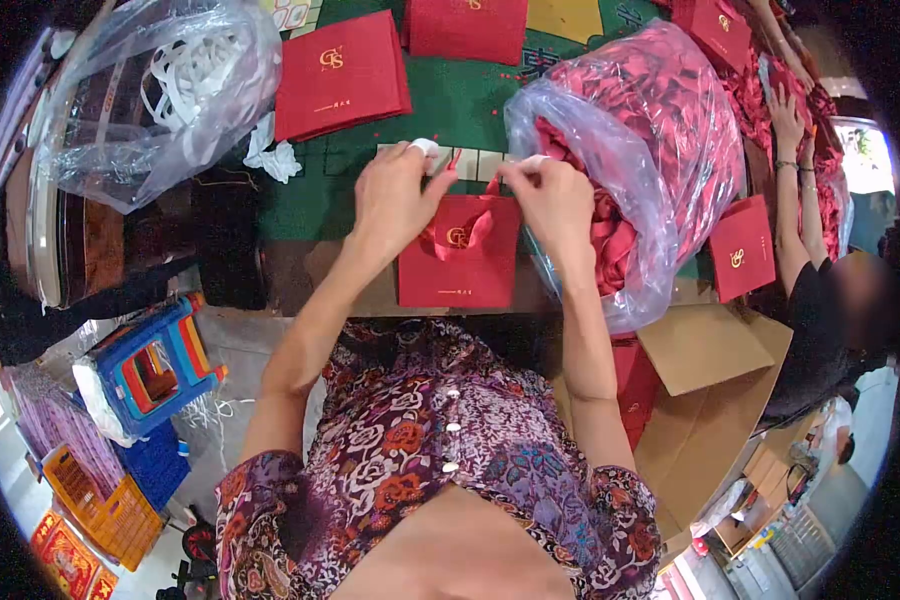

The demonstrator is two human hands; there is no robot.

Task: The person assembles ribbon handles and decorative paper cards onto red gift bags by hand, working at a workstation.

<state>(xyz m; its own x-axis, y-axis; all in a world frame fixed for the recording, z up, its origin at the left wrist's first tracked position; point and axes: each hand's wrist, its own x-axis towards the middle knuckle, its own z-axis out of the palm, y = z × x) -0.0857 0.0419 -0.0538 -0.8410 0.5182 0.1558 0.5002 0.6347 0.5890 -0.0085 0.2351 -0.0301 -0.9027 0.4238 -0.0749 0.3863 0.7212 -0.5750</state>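
A red paper gift bag (457, 285) with a gold logo lies at the table's near edge, between my hands. Red ribbon (482, 226) loops across its front and comes up at its top edge. My left hand (395, 195) is closed at the bag's upper left, with a ribbon end by its thumb and forefinger. On the upper right, my right hand (557, 205) pinches the ribbon between thumb and forefinger. White coverings show on a finger of each hand. Pale rectangular pieces (490, 165) lie just beyond the bag, partly hidden by my hands.
A clear plastic sack of red ribbons (660, 130) stands right of my hands. Stacked red bags (340, 80) and a plastic bag of white cords (195, 80) are at the left. An open cardboard box (710, 380) is lower right. Another person's hand (786, 120) reaches over ribbons.
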